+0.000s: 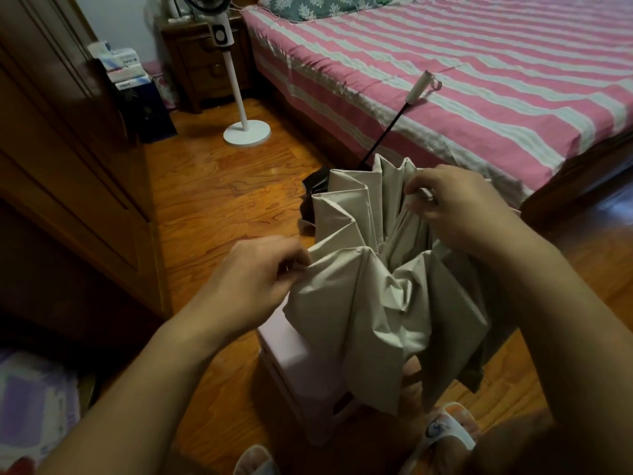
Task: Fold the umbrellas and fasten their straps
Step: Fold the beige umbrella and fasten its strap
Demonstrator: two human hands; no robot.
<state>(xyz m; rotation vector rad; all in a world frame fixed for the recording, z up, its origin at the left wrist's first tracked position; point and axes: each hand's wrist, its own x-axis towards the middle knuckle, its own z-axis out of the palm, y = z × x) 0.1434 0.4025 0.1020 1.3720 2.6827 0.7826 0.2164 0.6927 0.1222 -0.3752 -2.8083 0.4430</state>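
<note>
A beige umbrella (376,286) hangs collapsed in loose pleats in front of me, over a pale pink stool (291,358). My left hand (253,282) pinches a fold of the canopy at its left edge. At the upper right, my right hand (455,207) pinches a rib tip and the fabric around it. Behind the canopy the black shaft (387,130) slants up to a white handle (419,87) with a pink loop, near the bed. The canopy's black lining (313,186) shows at the far left edge. No strap is visible.
A bed with a pink and white striped sheet (479,80) fills the upper right. A white standing fan (239,108) stands on the wooden floor near a dark nightstand (205,60). A brown wardrobe (68,166) lines the left side. My slippered feet (445,430) are below the umbrella.
</note>
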